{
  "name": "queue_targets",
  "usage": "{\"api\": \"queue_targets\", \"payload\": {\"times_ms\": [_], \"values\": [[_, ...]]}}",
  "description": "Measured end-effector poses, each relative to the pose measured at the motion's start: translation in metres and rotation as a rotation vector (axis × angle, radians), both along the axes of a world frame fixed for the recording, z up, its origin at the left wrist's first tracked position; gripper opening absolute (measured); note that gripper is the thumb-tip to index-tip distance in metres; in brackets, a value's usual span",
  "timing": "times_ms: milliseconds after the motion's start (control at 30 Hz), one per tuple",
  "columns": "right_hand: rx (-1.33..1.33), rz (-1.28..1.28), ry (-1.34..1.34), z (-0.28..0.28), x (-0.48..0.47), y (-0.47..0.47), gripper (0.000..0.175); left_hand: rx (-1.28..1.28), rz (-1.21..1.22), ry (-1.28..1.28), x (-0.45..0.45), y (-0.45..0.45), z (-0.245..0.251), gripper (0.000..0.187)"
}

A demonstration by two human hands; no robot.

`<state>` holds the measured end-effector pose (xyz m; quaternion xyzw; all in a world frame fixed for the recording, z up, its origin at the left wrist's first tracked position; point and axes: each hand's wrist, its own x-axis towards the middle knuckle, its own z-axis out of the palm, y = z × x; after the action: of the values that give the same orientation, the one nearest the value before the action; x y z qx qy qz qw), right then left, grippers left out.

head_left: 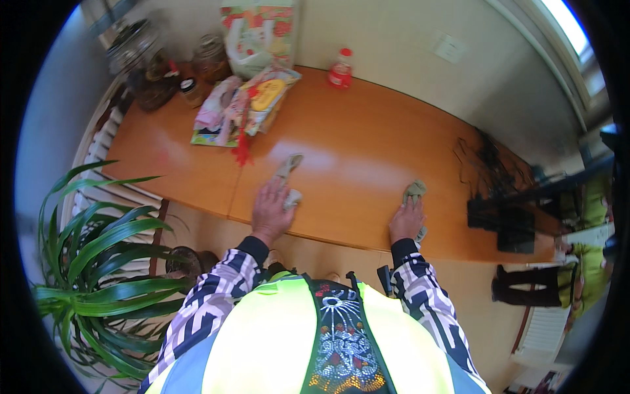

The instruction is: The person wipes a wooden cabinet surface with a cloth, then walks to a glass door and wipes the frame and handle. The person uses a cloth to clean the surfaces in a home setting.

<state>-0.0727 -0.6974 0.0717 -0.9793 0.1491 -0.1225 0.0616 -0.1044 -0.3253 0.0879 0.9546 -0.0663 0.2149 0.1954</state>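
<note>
My left hand (pixel 272 209) lies on the wooden table top near its front edge, fingers pressed over a grey-beige cloth (pixel 290 165). That cloth sticks out beyond the fingertips, and a paler bunched part (pixel 293 199) shows beside the thumb. Farther right, my right hand (pixel 407 219) rests on a greenish-grey cloth (pixel 415 189), which is crumpled ahead of the fingers. A bit of striped or folded fabric (pixel 421 233) shows by that wrist. Under both palms the cloth is hidden. Between the hands lies bare, shiny orange-brown table surface (pixel 349 197).
A red-capped bottle (pixel 340 71) stands by the wall. Back left are printed packages (pixel 261 98), a gift bag (pixel 256 39) and glass jars (pixel 142 74). Black cables (pixel 485 157) and a monitor (pixel 541 197) occupy the right end. A leafy plant (pixel 108 276) stands left; another person (pixel 585 276) is at right.
</note>
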Motion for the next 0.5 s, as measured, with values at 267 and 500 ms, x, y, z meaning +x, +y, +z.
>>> {"api": "queue_targets", "payload": {"times_ms": [267, 500], "values": [[-0.125, 0.139, -0.192, 0.017, -0.006, 0.001, 0.036, -0.067, -0.418, 0.059, -0.023, 0.059, 0.02, 0.052], [-0.088, 0.119, -0.164, 0.029, -0.01, 0.007, 0.035, -0.125, -0.143, 0.01, -0.042, 0.189, 0.034, 0.046]]}}
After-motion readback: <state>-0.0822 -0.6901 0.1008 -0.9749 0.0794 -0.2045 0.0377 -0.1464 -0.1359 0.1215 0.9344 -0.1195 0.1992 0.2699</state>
